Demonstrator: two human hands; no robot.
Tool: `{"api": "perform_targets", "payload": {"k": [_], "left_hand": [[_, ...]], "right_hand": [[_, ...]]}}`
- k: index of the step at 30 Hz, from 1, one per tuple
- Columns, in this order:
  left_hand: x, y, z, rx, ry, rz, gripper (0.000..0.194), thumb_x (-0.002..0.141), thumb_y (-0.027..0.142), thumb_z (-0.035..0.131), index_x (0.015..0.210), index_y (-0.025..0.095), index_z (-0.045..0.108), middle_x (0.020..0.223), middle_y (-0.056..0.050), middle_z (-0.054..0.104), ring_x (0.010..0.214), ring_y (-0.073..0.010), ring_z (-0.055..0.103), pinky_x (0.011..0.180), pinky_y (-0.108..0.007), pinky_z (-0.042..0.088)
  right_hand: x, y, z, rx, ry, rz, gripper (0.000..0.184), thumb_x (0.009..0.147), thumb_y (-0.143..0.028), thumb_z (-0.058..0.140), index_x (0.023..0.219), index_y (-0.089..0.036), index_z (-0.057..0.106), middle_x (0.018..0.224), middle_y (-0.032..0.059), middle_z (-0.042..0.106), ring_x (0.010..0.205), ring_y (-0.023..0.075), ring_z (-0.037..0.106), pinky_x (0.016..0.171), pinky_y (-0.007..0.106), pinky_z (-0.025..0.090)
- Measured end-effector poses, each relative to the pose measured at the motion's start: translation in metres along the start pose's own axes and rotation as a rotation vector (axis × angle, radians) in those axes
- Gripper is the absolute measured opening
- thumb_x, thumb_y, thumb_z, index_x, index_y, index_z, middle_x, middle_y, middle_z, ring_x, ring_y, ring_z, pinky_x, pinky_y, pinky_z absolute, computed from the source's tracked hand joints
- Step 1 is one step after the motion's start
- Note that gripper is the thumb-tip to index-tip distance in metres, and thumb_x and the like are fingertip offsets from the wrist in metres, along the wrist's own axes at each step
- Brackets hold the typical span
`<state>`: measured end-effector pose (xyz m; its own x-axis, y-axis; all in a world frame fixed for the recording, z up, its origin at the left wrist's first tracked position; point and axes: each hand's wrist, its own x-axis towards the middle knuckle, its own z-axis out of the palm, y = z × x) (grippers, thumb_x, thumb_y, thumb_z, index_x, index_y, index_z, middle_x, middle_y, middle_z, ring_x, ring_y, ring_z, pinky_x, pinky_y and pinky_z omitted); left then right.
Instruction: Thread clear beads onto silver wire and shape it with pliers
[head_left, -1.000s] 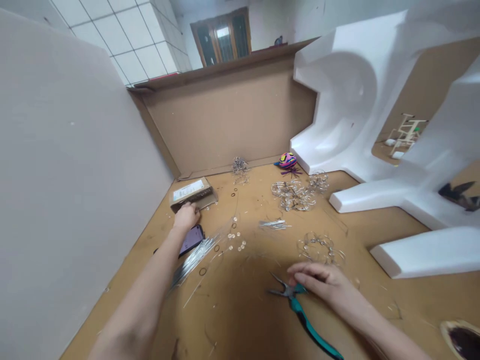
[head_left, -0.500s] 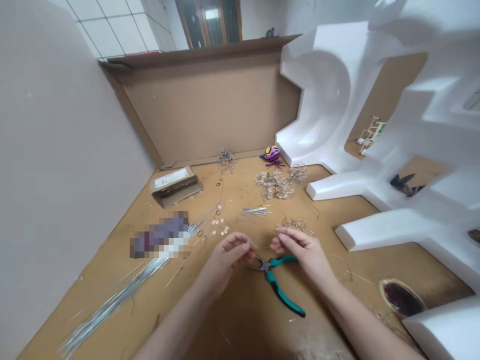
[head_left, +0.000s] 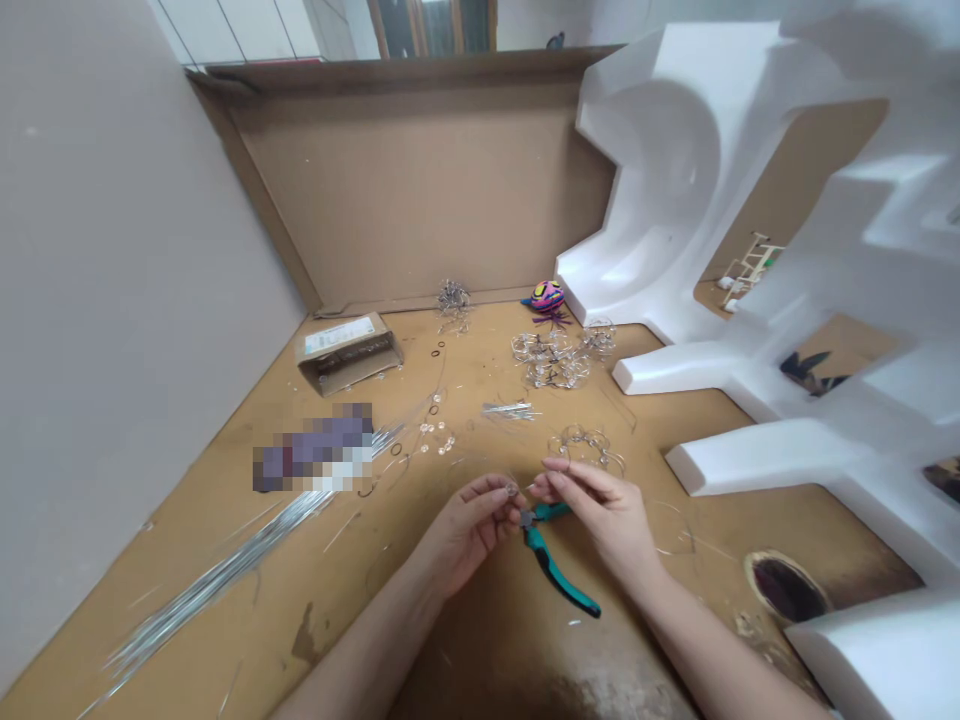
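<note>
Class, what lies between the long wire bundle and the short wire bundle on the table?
Small clear beads and dark rings lie between the long wire bundle and the short wire bundle, in the head view.

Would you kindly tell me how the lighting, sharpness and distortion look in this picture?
Head view: dark shade across the near tabletop; wide-angle stretch toward the edges; coarse pixel blocks beside the wire bundle; detail at the left hand unclear.

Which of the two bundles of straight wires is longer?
The long bundle, left of the left hand and reaching toward the picture's bottom-left corner; the short bundle, near the middle, spans far less.
</note>
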<state>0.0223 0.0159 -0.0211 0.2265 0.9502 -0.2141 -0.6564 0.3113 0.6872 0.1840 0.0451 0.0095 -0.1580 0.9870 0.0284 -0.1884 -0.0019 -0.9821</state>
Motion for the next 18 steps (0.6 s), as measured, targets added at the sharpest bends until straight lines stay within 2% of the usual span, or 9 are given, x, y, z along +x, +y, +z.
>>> {"api": "perform_targets", "payload": {"k": [14,18], "left_hand": [[-0.0011,0.0006,0.0001,0.08,-0.006,0.033,0.007,0.073,0.017,0.064,0.078,0.013,0.062,0.074,-0.003,0.065,0.062,-0.0072,0.058,0.063,-0.019,0.045],[-0.0019,-0.0002,0.0018,0.221,0.043,0.112,0.009,0.072,0.02,0.065,0.077,0.015,0.06,0.072,-0.002,0.065,0.062,-0.009,0.057,0.064,-0.022,0.044]], "right_hand": [[0.0003,0.0039,-0.0037,-0.121,-0.015,-0.085,0.013,0.069,-0.027,0.067,0.081,-0.025,0.071,0.074,0.0015,0.071,0.067,0.0191,0.067,0.069,0.032,0.055],[-0.0013,0.0035,-0.0033,-0.19,-0.012,-0.127,0.013,0.07,-0.027,0.067,0.081,-0.024,0.071,0.074,0.0028,0.071,0.068,0.0201,0.067,0.07,0.033,0.054]]}}
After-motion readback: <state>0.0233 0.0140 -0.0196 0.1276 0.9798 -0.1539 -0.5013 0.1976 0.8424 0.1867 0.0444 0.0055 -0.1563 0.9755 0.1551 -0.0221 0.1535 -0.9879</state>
